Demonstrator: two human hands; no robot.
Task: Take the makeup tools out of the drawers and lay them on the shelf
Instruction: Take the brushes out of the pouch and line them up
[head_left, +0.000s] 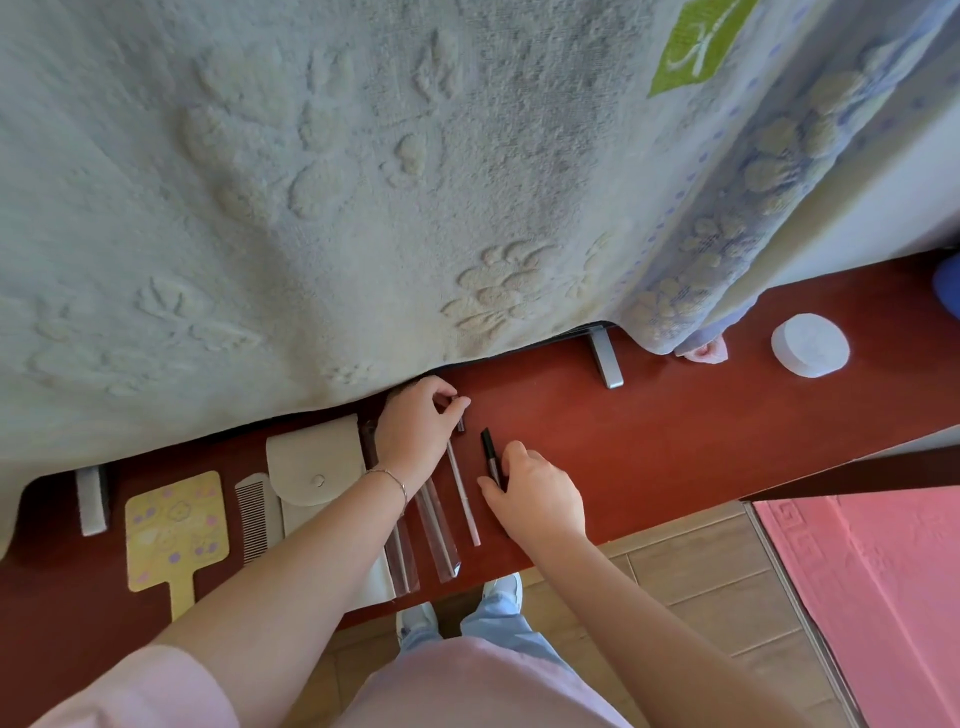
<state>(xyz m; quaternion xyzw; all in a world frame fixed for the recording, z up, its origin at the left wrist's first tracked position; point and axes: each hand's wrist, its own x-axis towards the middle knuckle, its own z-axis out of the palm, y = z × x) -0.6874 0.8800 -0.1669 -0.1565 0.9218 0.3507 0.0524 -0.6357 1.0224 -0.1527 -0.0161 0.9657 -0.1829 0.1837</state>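
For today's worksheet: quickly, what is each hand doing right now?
Left hand: pinching the pink pencil at its tip.
Right hand: closed on the black pen.

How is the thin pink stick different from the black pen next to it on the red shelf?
The pink stick is pale, slim and longer; the black pen is dark, thicker and looks shorter, though partly hidden. The left hand pinches the pink stick's far end, while the right hand covers the black pen's near end. Both lie flat on the shelf, roughly parallel.
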